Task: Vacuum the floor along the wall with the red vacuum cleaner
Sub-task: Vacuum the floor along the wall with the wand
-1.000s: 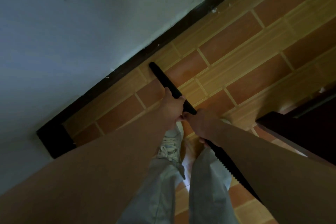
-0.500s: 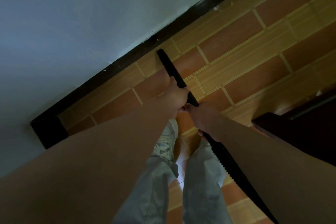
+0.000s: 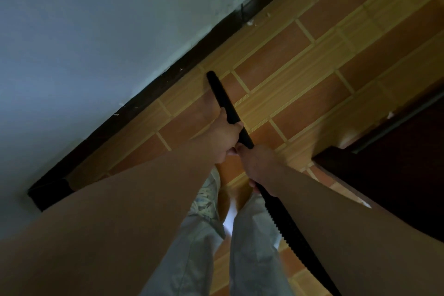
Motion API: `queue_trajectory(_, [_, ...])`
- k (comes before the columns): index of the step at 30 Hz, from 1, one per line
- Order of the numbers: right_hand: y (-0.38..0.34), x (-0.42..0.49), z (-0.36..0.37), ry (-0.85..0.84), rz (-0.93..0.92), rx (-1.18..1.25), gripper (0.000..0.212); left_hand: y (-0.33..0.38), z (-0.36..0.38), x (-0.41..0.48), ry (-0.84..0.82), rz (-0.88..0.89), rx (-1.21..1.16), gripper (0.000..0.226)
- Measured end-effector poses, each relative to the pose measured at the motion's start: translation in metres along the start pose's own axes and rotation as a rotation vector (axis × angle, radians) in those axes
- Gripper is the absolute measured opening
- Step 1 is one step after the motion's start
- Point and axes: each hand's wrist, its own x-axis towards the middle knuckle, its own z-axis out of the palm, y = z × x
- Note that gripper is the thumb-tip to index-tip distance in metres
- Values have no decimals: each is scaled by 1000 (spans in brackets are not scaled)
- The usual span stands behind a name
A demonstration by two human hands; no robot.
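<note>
- The black vacuum wand [image 3: 225, 103] is creeping along the wall. Its tip is sitting on the floor tiles [image 3: 276, 55] just beside the dark baseboard [image 3: 156, 94], further from the corner than a second ago.
- Both hands are clamping it. The left hand [image 3: 227, 134] is wrapping the wand up front, and the right hand [image 3: 258, 166] is gripping just behind, where the ribbed hose [image 3: 288, 223] starts.
- The red body isn't showing.
- White crumbs [image 3: 251, 22] are waiting ahead, so I'm guessing the sweep's only partway.
</note>
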Motion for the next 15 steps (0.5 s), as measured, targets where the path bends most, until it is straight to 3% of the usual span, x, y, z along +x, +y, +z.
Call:
queue_trajectory(11, [21,9,-63,72,20,257,39,49,68,0,-59,31,129,77])
queue_trajectory(15, [17,11,-62,19,146,347,54,53,72,3,-42,44,213,77])
